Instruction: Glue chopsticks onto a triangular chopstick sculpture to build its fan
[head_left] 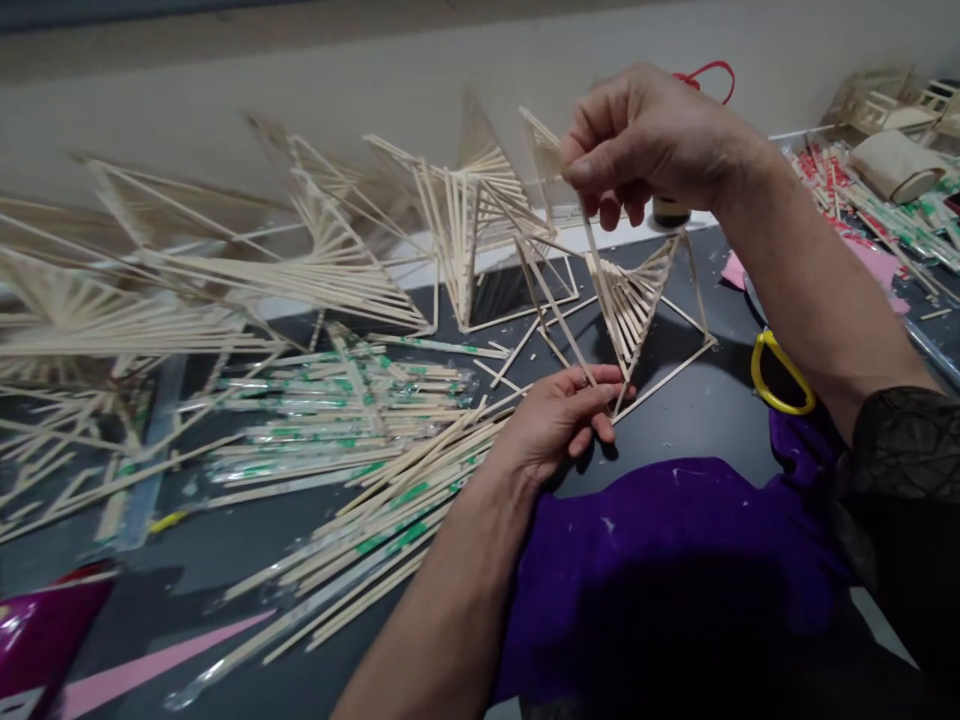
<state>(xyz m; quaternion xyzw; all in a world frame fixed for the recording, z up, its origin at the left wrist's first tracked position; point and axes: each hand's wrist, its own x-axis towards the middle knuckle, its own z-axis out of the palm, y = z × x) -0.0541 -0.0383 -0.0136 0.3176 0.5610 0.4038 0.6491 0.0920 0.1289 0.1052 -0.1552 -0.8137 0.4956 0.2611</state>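
Note:
A small twisted frame of bamboo chopsticks (626,305) stands on the dark table in front of me, its sticks fanned out between thin struts. My left hand (566,415) has its fingers and thumb closed on the frame's lower front corner. Above, my right hand (649,140) pinches the upper end of a single chopstick (598,260). That stick slants down to the corner by my left fingertips; whether it is joined there I cannot tell. Close to my left wrist lies a pile of loose and wrapped chopsticks (405,470).
Larger fanned stick structures (300,270) line the wall at left. Wrapped chopsticks (337,390) lie left of centre. Yellow-handled scissors (784,375) rest by my right forearm. A purple cloth (645,530) covers the near edge. At far right are a roll (896,165) and more packets.

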